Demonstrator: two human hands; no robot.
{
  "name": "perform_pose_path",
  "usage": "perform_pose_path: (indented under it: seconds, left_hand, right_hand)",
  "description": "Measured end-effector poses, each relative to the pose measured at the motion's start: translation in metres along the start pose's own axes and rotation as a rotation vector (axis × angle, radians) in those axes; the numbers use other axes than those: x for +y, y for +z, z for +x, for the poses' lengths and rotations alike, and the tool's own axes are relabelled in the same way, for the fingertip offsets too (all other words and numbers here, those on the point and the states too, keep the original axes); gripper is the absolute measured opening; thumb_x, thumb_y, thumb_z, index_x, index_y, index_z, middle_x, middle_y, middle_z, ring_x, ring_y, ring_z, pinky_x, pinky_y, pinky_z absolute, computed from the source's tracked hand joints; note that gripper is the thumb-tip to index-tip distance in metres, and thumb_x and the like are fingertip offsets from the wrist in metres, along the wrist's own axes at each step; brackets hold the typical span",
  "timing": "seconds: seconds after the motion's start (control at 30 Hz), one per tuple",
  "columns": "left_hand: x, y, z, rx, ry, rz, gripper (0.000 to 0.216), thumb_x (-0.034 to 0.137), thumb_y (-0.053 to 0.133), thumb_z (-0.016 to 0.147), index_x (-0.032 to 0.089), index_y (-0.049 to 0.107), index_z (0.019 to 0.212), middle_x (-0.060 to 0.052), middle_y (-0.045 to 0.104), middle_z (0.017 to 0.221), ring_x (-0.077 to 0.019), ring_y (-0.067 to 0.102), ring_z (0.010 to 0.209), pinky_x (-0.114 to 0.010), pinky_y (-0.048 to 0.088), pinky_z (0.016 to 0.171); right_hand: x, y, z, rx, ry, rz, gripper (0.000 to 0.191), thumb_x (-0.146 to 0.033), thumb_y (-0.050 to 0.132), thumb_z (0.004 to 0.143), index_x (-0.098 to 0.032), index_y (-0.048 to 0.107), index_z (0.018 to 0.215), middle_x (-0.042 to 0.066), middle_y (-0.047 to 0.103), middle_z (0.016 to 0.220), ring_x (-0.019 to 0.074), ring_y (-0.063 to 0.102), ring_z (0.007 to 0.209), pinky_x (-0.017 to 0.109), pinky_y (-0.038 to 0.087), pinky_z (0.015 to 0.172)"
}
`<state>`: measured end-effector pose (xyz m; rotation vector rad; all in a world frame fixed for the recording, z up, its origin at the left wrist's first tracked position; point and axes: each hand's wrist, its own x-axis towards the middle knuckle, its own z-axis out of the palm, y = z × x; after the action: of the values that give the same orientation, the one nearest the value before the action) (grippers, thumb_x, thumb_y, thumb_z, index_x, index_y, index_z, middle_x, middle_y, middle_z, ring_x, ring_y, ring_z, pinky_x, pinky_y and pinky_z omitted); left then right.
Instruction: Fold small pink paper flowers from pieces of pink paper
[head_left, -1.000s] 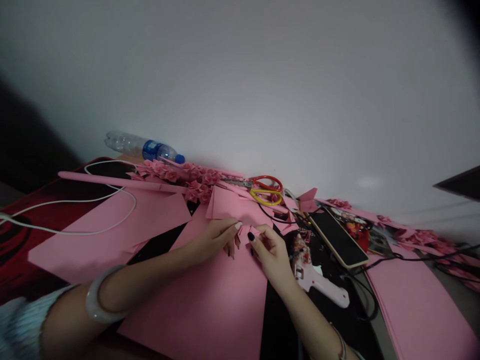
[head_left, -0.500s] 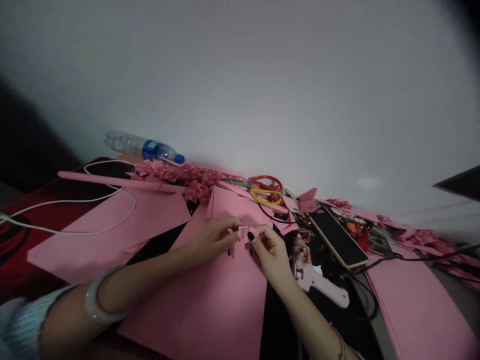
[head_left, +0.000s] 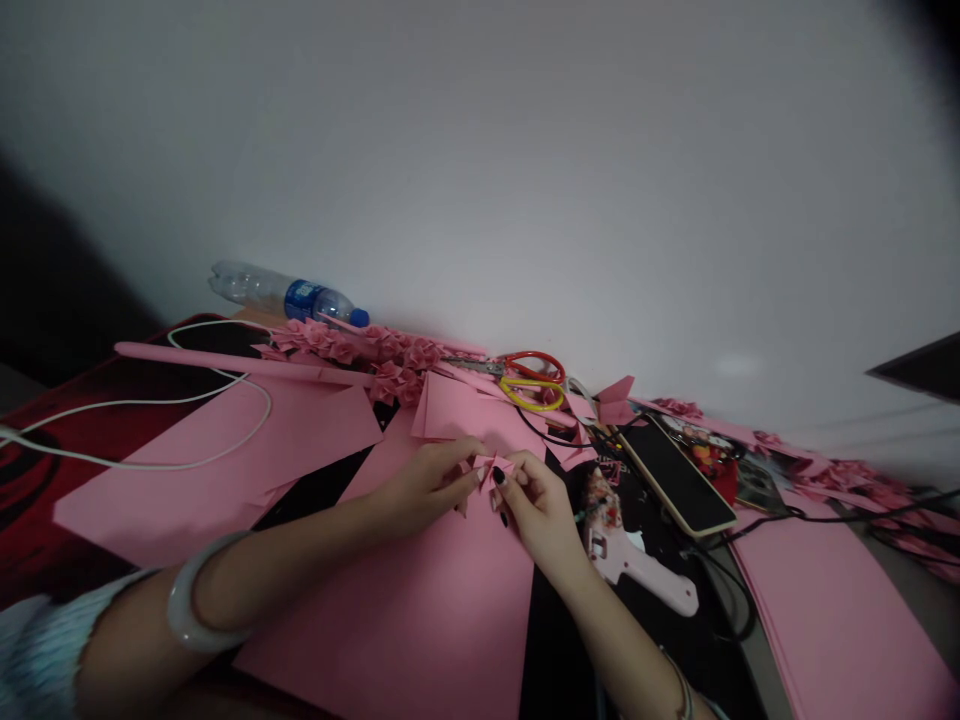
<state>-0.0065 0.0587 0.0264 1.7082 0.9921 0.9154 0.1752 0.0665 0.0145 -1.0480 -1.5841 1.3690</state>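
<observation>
"Left thumb's dropped lower on the small folded paper [head_left: 492, 466] since a second ago, hasn't it?"

"Yes, and the paper has turned a little between the hands. Everything else on the table [head_left: 566, 640] looks unmoved."

"How do the fingers stand?"

"Left hand [head_left: 427, 482]: thumb and forefinger pinch the paper's left side. Right hand [head_left: 544, 505]: its dark-nailed thumb presses the front from the right. Some fingertips are tucked behind, so I can't tell how they bear on it."

"And the folds?"

"Too small to read; the thumbs cover part of them. It's held above the big pink sheet [head_left: 420, 600], whose left part lies under the left forearm."

"What's beside the right hand?"

"A glue gun [head_left: 637, 568], its nozzle end hard to make out, then a phone [head_left: 679, 475] with a dark screen."

"Toward the table's far edge?"

"Scissors [head_left: 502, 369], their blade tips lost among pink paper flowers [head_left: 397, 352]. A bottle [head_left: 259, 287] lies by the far-left corner, against the wall."

"Near edge?"

"Out of the picture, mostly. The pink stack [head_left: 840, 610] on the right is cut off by the frame, and I can't name that dark shape [head_left: 922, 366] above it."
</observation>
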Motion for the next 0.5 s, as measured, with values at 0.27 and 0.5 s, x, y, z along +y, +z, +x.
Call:
perform_pose_path:
  seconds: [0.27, 0.5]
  left_hand:
    - [-0.0019, 0.0011, -0.0007, -0.052, -0.049, -0.050, 0.026, 0.039, 0.045, 0.098, 0.020, 0.052, 0.080, 0.004, 0.055, 0.070, -0.0101, 0.055, 0.057, -0.020, 0.043, 0.055]
    - [0.0040, 0.0029, 0.0007, -0.019, -0.074, -0.047, 0.025, 0.037, 0.047, 0.097, 0.020, 0.052, 0.078, 0.003, 0.059, 0.071, -0.0102, 0.054, 0.057, -0.021, 0.042, 0.055]
  right_hand:
    - [-0.0012, 0.0008, -0.0022, -0.026, 0.014, -0.037, 0.020, -0.036, 0.057, 0.090, -0.020, 0.056, 0.078, -0.004, 0.054, 0.059, 0.0103, 0.044, 0.048, 0.022, 0.036, 0.048]
    - [0.0004, -0.0003, -0.0029, -0.098, -0.009, 0.035, 0.027, -0.042, 0.045, 0.099, -0.020, 0.058, 0.088, -0.002, 0.058, 0.063, 0.0112, 0.045, 0.049, 0.025, 0.037, 0.051]
